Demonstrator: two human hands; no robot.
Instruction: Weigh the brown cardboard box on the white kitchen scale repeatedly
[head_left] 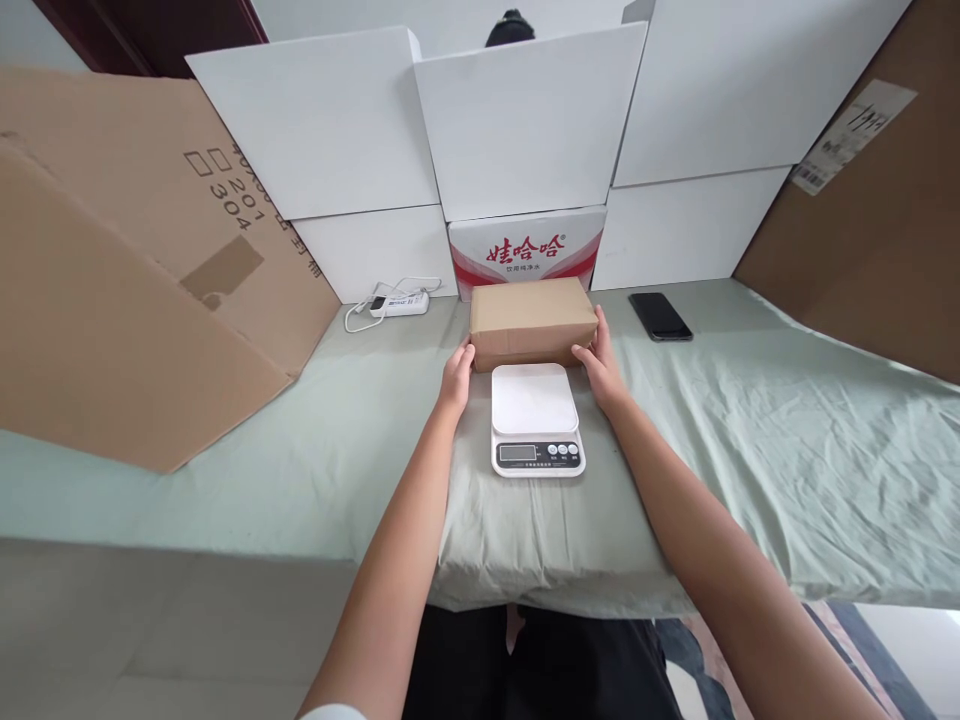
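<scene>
Just beyond the white scale (537,418), a brown parcel (532,322) lies on the green cloth (750,440), long axis crosswise. Left hand (457,378) and right hand (597,362) clasp its two ends, equally near.

The scene is evenly and softly lit, bright without harsh contrast; light seems to come from above and the near side. Shadows are faint: a thin one under the brown parcel (532,320) and beside the scale (537,418). The far white boards (525,130) are nearly blown out (little texture survives). Focus is sharp throughout, though straight edges bow toward the left and right borders.
</scene>
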